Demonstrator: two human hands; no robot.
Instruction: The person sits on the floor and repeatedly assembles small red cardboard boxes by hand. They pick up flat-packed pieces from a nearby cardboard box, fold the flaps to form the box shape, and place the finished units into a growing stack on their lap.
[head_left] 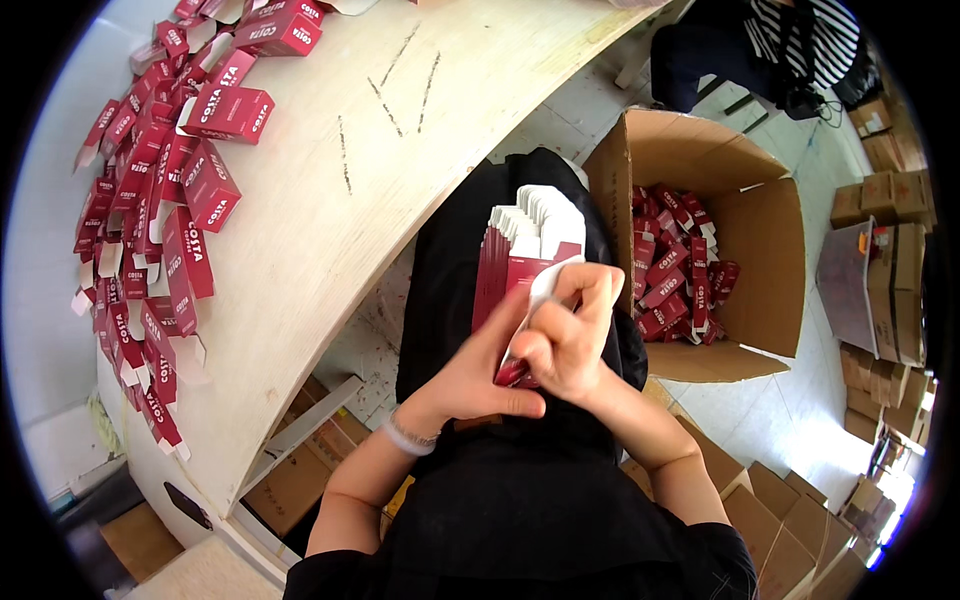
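On my lap stands a stack of flattened red cartons (492, 272), their white flaps fanned out at the far end. Just in front of it, a single small red carton (511, 372) with a white inner side is between my two hands. My left hand (465, 378) grips it from the left, thumb stretched across the near side. My right hand (570, 335) has its fingers curled at the carton's right side and upper white edge. Much of this carton is hidden behind my fingers.
At my left a pale wooden table (290, 200) carries a heap of folded red cartons (210, 185) along its far left. A large open cardboard box (755, 255) with red cartons inside stands at my right. Another person (760, 50) sits beyond it. Stacked brown boxes (890, 200) line the right.
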